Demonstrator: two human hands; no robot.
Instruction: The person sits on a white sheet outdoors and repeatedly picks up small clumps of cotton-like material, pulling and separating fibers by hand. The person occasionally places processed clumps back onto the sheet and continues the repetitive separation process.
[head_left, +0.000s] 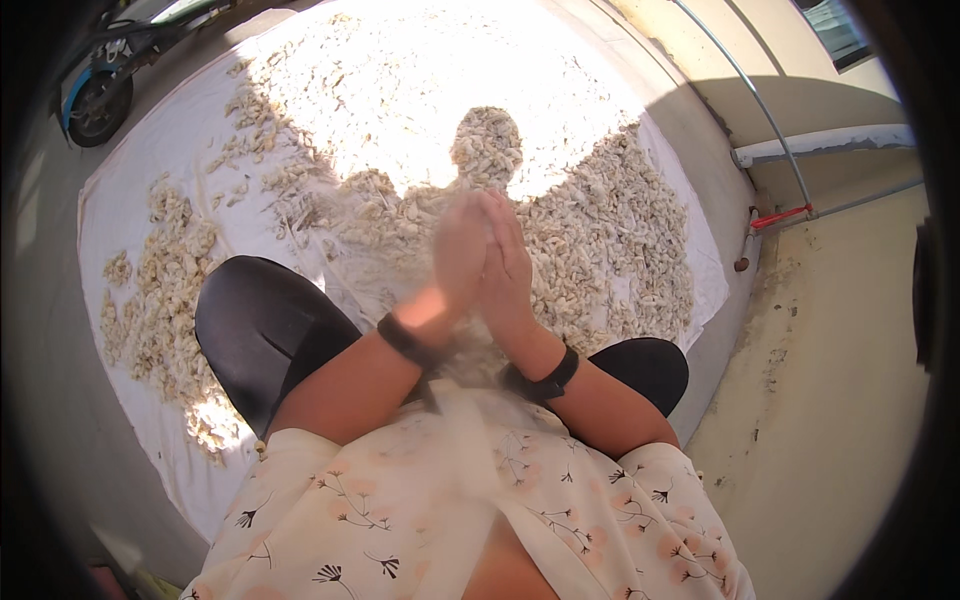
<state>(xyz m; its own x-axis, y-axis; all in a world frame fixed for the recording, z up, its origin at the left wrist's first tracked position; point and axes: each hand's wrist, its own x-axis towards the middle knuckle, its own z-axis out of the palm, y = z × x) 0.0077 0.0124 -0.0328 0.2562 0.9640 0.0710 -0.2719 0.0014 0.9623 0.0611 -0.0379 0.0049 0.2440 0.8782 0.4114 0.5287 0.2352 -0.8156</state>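
Observation:
My left hand (459, 251), blurred, is pressed palm to palm against my right hand (508, 259), fingers pointing away from me. Whether anything lies between the palms is hidden. Both wrists wear a dark strap. Beneath and beyond the hands spreads a broad layer of cream-coloured tufts of raw fibre (600, 255) that looks like cotton. It lies loose on a white cloth sheet (142, 225), and its far part is washed out by bright sunlight. A smaller heap of the same tufts (169, 300) lies left of my left knee.
My dark-clad knees (270, 322) flank the hands. At the far left stands a two-wheeler's front wheel (101, 105). Along the right runs a wall (817, 315) with a metal pipe (750, 90) and a red piece (780, 217) at its lower end.

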